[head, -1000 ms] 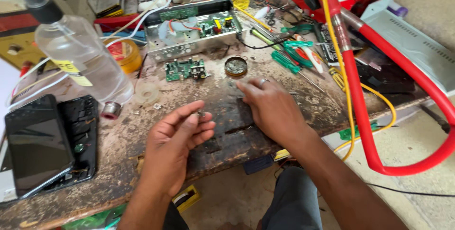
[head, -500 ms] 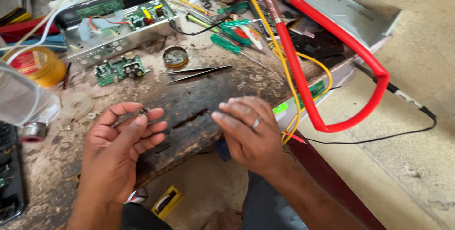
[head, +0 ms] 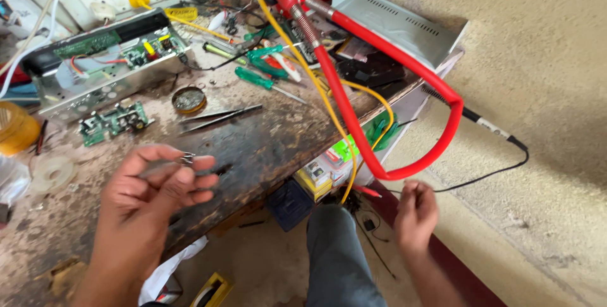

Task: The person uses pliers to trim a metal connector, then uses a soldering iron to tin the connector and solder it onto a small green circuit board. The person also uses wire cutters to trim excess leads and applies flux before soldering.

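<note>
Scarred bench [head: 265, 142]: left hand [head: 155, 187] pinches a small metal part [head: 187, 157] (blurred) over its front edge; right hand [head: 414, 212] grasps a thin wire [head: 471, 184] beyond the bench's right corner.

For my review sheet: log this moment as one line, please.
left hand: pinches small metal part over workbench | right hand: lowered beside bench, near black wire | tweezers: lying on bench

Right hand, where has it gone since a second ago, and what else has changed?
The right hand left the bench top and dropped below its edge, near the black wire. The left hand kept pinching the small metal part. Tweezers and green circuit board stayed put.
</note>
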Available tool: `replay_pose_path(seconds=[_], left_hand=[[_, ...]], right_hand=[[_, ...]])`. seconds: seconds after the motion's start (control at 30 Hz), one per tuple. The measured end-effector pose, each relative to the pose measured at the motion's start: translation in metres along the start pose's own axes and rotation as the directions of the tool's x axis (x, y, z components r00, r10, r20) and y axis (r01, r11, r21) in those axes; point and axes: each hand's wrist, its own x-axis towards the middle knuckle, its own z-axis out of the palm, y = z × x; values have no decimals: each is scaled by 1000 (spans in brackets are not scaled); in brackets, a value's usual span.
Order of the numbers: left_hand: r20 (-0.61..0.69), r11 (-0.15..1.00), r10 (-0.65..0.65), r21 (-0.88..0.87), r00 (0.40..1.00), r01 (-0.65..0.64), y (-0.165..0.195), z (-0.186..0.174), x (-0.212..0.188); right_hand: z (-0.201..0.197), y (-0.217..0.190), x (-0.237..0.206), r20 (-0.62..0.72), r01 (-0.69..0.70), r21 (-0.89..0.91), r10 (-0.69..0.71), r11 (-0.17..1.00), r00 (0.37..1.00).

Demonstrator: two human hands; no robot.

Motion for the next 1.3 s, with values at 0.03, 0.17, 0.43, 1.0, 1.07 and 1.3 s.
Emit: replay_pose_path(seconds=[0.03, 0.17, 0.43, 1.0, 1.07, 1.3], left_hand=[[-38, 1000, 16, 13, 999, -16, -1, 4, 6], [-114, 995, 66, 80, 991, -58, -10, 21, 18], [-128, 994, 73, 94, 989, -62, -20, 24, 37], [-131, 994, 109, 32, 985, -106, -23, 24, 23], [-133, 993, 120, 7, 984, -121, -22, 15, 18], [-148, 990, 116, -65, 982, -127, -23, -2, -19]], right_hand=[[-5, 13, 33, 45, 25, -42, -23, 999, 999], [28, 28, 160, 331, 91, -77, -60, 993, 942], [162, -7, 260, 425, -4, 9, 0, 1000, 905], [36, 52, 141, 12, -129, 590, 150, 797, 989], [-12, 47, 85, 20, -222, 660, 278, 718, 960], [-72, 3, -76, 227, -308, 553, 216, 774, 950]])
